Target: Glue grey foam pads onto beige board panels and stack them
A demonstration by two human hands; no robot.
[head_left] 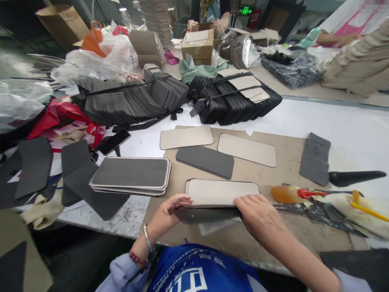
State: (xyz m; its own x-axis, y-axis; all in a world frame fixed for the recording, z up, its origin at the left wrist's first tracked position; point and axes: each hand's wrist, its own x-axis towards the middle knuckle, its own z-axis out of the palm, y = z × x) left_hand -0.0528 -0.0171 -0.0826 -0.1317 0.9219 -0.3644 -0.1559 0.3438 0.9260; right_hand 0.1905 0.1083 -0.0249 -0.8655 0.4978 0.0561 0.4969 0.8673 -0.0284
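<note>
The cluttered room holds my white table (306, 117), bearing a strapped dark bundle (234, 109) behind a cardboard sheet (284, 174). Over the sheet, before me, is a pale-topped stack (223, 192). My right hand (255, 211) grips its near right corner; my left hand (172, 207) curls at the left end, closure undetermined. I judge this step as edge-aligning; the next move calls for even pressure.

Over the matt brown cardboard (282, 174), the held beige panel (223, 192) looks smooth; left of the cardboard are a glossy phone (115, 142) and crinkled, shiny plastic bag (117, 52).
</note>
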